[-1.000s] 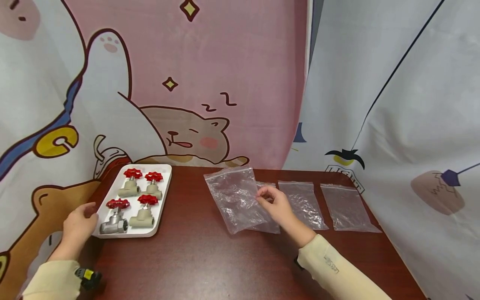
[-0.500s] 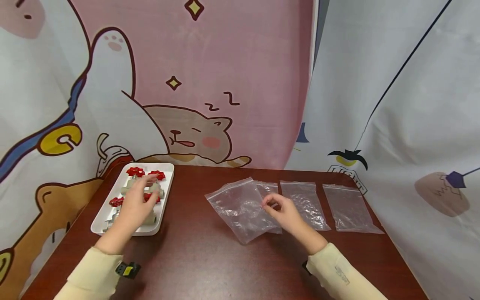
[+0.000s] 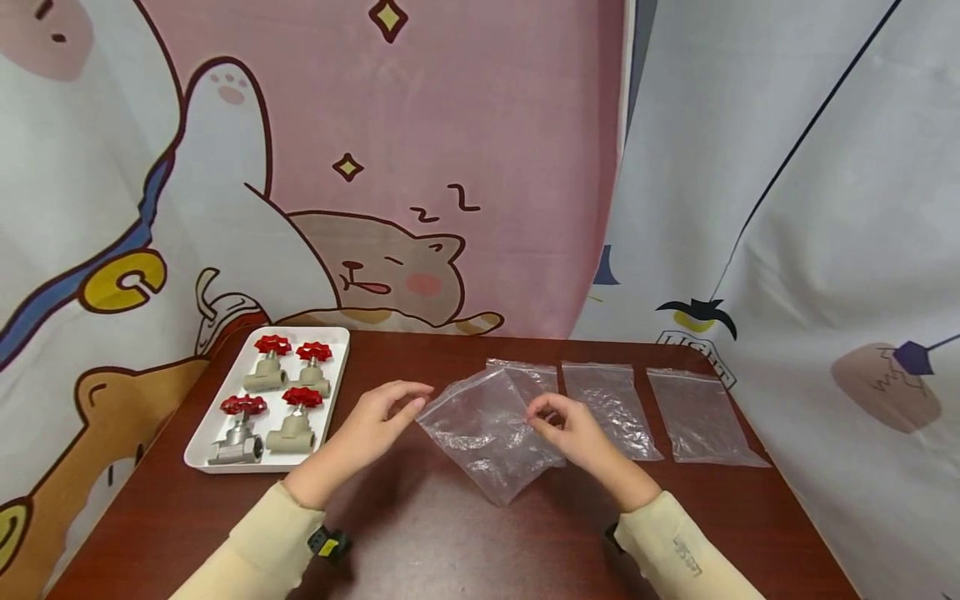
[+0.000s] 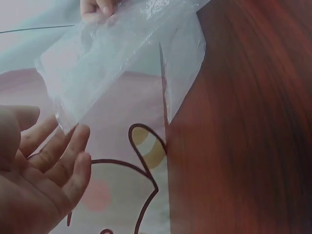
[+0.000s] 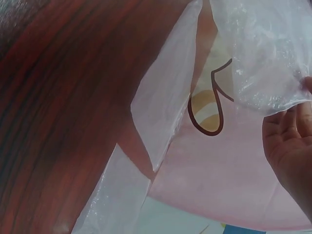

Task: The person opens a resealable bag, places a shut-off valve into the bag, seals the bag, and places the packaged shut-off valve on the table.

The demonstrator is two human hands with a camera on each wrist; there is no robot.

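In the head view my right hand [image 3: 570,433] pinches the right edge of a clear zip-lock bag [image 3: 483,429], lifted over the table and tilted. My left hand [image 3: 378,421] is at the bag's upper left corner, thumb and fingers apart. In the left wrist view the fingers of that left hand [image 4: 48,170] lie right by the corner of the bag [image 4: 107,63]; whether they touch it I cannot tell. The right wrist view has my right hand [image 5: 292,136] holding the bag's edge [image 5: 268,53], its thumb partly cut off.
A white tray [image 3: 240,468] at the left carries several valves with red handwheels, one silver [image 3: 238,442] and others beige [image 3: 291,433]. More flat zip-lock bags lie on the brown table: one behind the held bag [image 3: 528,377], one in the middle [image 3: 609,408], one far right [image 3: 701,417].
My left hand has moved right, from the tray's left side, across over the valves, to the held bag. The right hand has lowered slightly, and the bag has tilted with its bottom corner toward me.
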